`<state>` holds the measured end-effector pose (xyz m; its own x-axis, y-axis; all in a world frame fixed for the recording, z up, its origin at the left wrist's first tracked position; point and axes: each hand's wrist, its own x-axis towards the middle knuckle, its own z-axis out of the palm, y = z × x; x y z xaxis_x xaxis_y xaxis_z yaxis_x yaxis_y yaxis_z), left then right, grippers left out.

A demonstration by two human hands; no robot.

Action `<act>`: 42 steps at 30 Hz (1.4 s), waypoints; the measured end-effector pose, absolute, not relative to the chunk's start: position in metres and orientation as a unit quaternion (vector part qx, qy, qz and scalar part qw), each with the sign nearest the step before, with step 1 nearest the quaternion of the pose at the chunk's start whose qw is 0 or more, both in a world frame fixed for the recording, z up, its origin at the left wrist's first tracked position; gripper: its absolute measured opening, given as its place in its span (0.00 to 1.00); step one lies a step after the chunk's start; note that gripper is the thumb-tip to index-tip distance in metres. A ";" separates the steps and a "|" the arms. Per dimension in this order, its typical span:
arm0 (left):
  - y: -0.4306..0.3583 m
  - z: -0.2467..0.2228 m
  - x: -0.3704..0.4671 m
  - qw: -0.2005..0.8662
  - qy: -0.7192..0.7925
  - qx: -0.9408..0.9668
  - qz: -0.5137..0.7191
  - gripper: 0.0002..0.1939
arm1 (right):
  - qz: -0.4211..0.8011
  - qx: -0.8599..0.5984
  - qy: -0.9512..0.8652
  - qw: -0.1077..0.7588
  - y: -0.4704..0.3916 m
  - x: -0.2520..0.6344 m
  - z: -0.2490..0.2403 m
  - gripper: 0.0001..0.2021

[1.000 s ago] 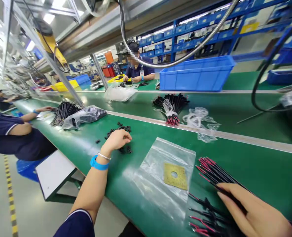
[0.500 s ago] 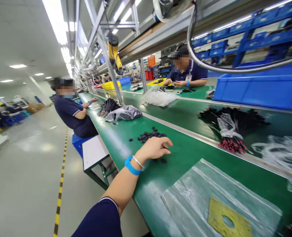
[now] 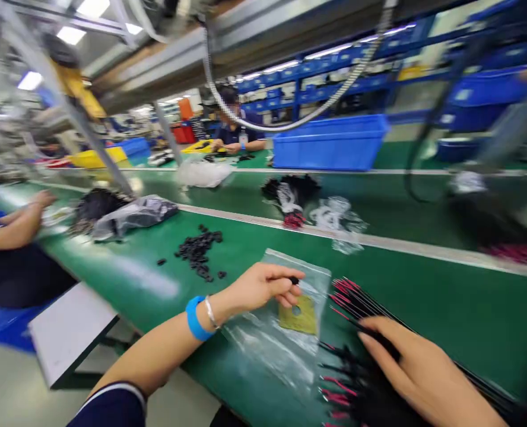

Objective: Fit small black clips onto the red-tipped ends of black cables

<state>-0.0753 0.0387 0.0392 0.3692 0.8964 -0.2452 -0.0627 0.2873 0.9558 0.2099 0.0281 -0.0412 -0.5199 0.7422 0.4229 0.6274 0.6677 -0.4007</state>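
My left hand [image 3: 266,287] is above a clear plastic bag [image 3: 263,350], thumb and forefinger pinching a small black part [image 3: 294,280]. Under that hand, a yellow square piece with a hole [image 3: 299,320] lies on the bag. At the lower right, my right hand [image 3: 417,367] is closed on a black cable [image 3: 381,339] with a red-tipped wire end. Beyond it lies a bundle of black cables with red ends [image 3: 356,296]. More black cables [image 3: 356,379] lie on the near side, red ends pointing left. A pile of small black parts [image 3: 199,252] sits left of the bag.
The green bench [image 3: 245,228] has a metal strip [image 3: 245,220] along it. Behind the strip are a wrapped cable bundle [image 3: 292,198], crumpled plastic [image 3: 337,216] and a blue bin [image 3: 330,142]. A co-worker's arm [image 3: 18,222] shows at left; another person [image 3: 239,127] sits opposite.
The view has swung right. My left hand has gone from beside the pile to over the bag, now with a small black part in its fingers. My right hand and the cables have come into view.
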 end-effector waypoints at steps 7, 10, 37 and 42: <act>0.043 0.029 -0.052 0.492 0.492 0.663 0.277 0.13 | 0.193 -0.424 -0.846 0.260 0.027 0.201 -0.017 0.08; 0.035 0.022 -0.057 0.472 0.500 0.676 0.264 0.13 | 0.207 -0.423 -0.842 0.264 0.025 0.203 -0.020 0.08; 0.036 0.022 -0.028 0.413 0.519 0.721 0.202 0.05 | 0.254 -0.426 -0.810 0.312 0.025 0.205 -0.016 0.10; 0.032 0.022 -0.016 0.625 0.529 0.481 0.312 0.11 | 0.248 -0.413 -0.806 0.344 0.024 0.205 -0.013 0.09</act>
